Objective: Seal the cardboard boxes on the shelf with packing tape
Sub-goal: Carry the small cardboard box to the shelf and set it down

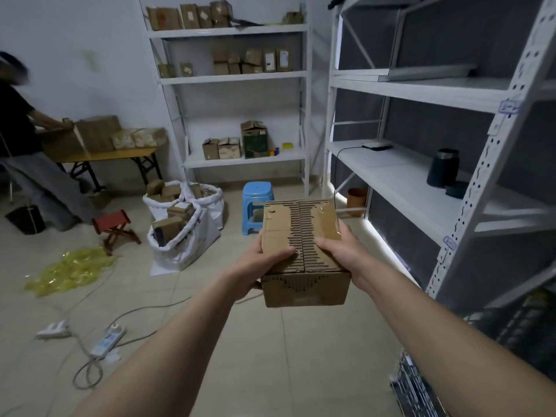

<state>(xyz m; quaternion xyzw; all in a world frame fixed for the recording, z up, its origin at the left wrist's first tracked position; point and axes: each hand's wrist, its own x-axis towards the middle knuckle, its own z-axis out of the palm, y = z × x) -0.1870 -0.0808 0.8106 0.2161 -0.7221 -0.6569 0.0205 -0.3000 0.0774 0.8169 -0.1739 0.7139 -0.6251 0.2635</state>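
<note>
I hold a small brown cardboard box [301,230] in front of me at chest height, above the floor. Its top flaps are closed, with the paper torn off along the centre seam and some clear tape at the far right corner. My left hand [258,260] grips its left side, thumb on top. My right hand [343,251] grips the right side, thumb lying on the top near the seam. A white shelf unit [234,75] at the back wall carries several small cardboard boxes [252,60] on its levels. A yellow tape roll [288,145] lies on its lower shelf.
A large white rack [421,91] stands close on my right, with a dark flask [442,168]. On the floor are a blue stool [255,206], white sacks of boxes [186,224], a red folding stool [115,228], yellow plastic scraps [69,270], and power strips [105,341]. Another person [21,145] works at a table [105,155] on the left.
</note>
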